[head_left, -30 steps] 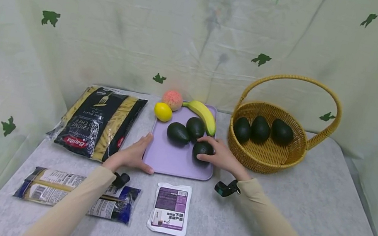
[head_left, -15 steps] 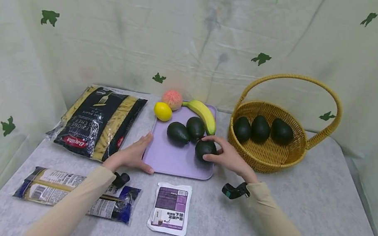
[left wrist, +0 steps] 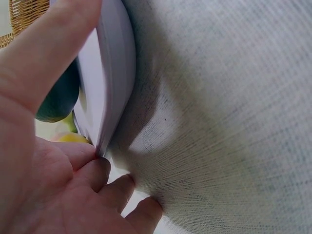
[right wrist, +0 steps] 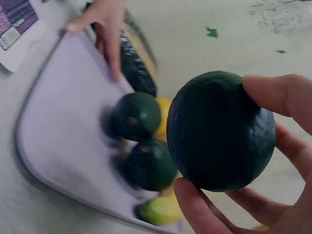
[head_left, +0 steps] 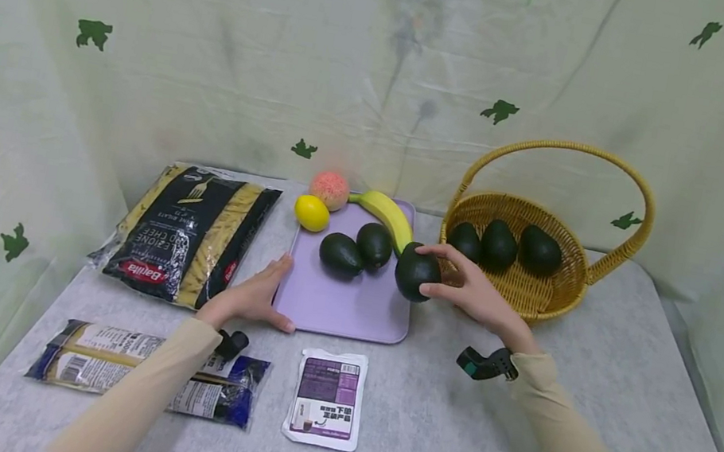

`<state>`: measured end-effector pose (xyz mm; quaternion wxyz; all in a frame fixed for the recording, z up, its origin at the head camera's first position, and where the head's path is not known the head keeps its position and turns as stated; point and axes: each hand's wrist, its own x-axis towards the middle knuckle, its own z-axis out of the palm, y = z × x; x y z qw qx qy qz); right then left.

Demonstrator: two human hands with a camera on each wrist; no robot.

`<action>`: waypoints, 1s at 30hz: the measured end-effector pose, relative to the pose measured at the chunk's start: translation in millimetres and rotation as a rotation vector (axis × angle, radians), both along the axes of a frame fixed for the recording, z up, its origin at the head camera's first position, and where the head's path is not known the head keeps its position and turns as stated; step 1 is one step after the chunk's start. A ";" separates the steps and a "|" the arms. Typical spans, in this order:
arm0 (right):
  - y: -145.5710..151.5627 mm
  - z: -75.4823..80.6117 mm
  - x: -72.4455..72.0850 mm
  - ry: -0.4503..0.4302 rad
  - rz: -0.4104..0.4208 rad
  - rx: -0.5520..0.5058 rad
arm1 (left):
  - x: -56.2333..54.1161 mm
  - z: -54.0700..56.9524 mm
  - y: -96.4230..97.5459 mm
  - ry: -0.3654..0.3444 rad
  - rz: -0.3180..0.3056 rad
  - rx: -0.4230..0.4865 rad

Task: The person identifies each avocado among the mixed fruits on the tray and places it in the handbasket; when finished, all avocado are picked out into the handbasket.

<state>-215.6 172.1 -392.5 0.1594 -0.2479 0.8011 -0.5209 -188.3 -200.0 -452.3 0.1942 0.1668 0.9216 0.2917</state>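
Over the right edge of the tray (head_left: 346, 314): one avocado (head_left: 415, 274), pinched in the right hand (head_left: 472, 292); basket (head_left: 528, 294) to its right. Left hand (head_left: 255, 294): spread, touching the tray's left side. Risk: may slip, as skin looks smooth.

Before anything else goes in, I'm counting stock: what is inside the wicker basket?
Three avocados lie in the wicker basket. The right hand covers its near left part and the bottom of the left one, so anything there cannot be seen.
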 end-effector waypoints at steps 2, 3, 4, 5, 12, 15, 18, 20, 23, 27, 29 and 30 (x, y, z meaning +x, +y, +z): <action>8.3 6.5 0.3 -0.003 -0.025 -0.002 | -0.7 -0.5 -0.3 0.000 0.001 0.000; 13.0 9.0 0.0 -0.010 -0.038 -0.009 | -0.8 -0.7 -0.3 -0.002 0.002 0.002; 17.8 10.8 -0.6 -0.021 -0.050 -0.016 | -0.9 -0.7 -0.6 -0.005 0.003 0.010; 23.0 12.0 -1.0 -0.032 -0.062 -0.023 | -0.7 -0.8 -1.1 -0.004 0.001 0.020; 62.3 11.4 -6.3 -0.045 -0.142 -0.063 | 1.1 -3.5 -5.0 0.004 -0.011 0.096; 77.9 10.4 -8.1 -0.041 -0.193 -0.062 | 2.0 1.0 -2.0 -0.011 0.004 0.063; 93.0 8.9 -9.4 -0.053 -0.243 -0.047 | 2.0 1.9 -0.4 -0.012 0.011 0.022; 102.8 8.3 -9.9 -0.063 -0.255 -0.024 | 2.0 2.5 0.0 -0.014 0.014 0.007; 114.3 7.1 -10.9 -0.079 -0.260 -0.008 | 1.4 1.9 -0.2 -0.018 0.019 0.010; 122.3 5.0 -13.0 -0.084 -0.253 0.017 | 0.1 -0.1 -0.3 -0.022 0.021 0.012; 125.0 3.7 -14.4 -0.082 -0.249 0.039 | -0.1 -0.5 0.1 -0.020 0.018 0.013; 126.4 3.2 -15.3 -0.077 -0.248 0.052 | 0.0 -0.6 0.2 -0.016 0.015 0.015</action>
